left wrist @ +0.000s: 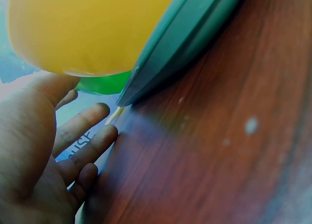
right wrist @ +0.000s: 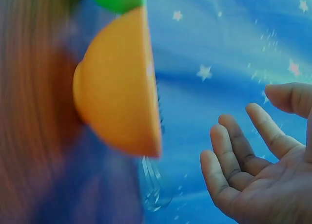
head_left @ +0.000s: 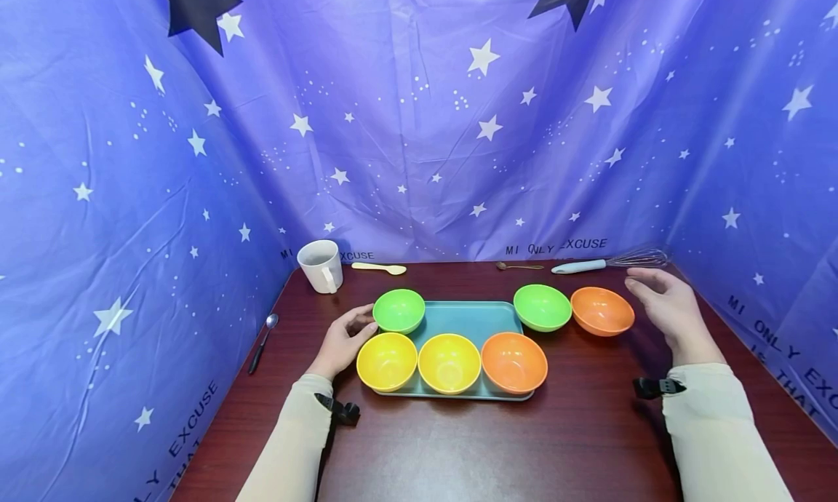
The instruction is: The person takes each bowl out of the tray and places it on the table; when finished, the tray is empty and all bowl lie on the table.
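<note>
On the teal tray [head_left: 468, 314] stand a green bowl [head_left: 398, 311] at the back left and two yellow bowls, the left one [head_left: 387, 361] and the middle one [head_left: 449, 364], with an orange bowl [head_left: 513, 362] at the front right. My left hand [head_left: 344, 340] is beside the green and left yellow bowls, its fingers spread in the left wrist view; whether the thumb touches a bowl I cannot tell. Off the tray, a second green bowl [head_left: 542, 308] and a second orange bowl [head_left: 602, 311] stand side by side. To their right hovers my right hand [head_left: 673, 311], fingers loosely extended, holding nothing.
Along the back lie a cream spoon [head_left: 380, 268], a small thin spoon [head_left: 519, 266] and a whisk [head_left: 609, 261] with a pale blue handle. A white mug [head_left: 320, 266] stands back left, a black-handled spoon [head_left: 263, 343] near the left edge. Starry cloth [head_left: 419, 196] walls the table.
</note>
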`<action>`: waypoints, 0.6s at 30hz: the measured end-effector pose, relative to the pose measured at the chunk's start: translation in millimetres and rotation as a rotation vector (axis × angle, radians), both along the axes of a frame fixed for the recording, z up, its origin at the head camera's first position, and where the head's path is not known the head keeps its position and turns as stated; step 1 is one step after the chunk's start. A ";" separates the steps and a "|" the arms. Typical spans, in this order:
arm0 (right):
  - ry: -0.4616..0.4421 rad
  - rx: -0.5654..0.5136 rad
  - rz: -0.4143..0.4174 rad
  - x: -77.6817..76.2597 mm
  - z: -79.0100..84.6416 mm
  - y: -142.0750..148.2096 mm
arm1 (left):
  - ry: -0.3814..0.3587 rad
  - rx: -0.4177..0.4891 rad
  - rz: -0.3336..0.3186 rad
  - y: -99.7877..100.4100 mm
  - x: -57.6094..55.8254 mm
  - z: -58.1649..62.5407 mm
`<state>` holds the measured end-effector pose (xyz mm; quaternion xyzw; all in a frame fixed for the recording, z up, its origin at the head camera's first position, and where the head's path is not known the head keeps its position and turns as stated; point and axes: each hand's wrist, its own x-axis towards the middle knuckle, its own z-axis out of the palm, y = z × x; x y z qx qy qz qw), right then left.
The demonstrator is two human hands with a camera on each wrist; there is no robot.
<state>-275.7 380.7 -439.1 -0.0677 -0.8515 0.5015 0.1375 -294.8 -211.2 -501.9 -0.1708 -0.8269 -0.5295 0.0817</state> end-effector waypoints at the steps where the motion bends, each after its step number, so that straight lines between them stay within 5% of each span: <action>1: 0.027 0.003 0.005 0.0 2.3 -4.6 | 0.000 -0.004 0.001 -0.3 -0.7 -0.7; 5: 0.123 -0.026 0.068 -1.3 8.2 -23.5 | -0.009 -0.015 0.014 -3.3 -7.9 -11.2; 11: 0.139 -0.061 0.204 -5.8 11.9 -49.5 | 0.003 -0.030 0.050 -11.3 -19.5 -30.7; 18: 0.087 -0.045 0.290 -14.2 26.3 -75.6 | 0.018 -0.020 0.048 -16.1 -17.2 -24.6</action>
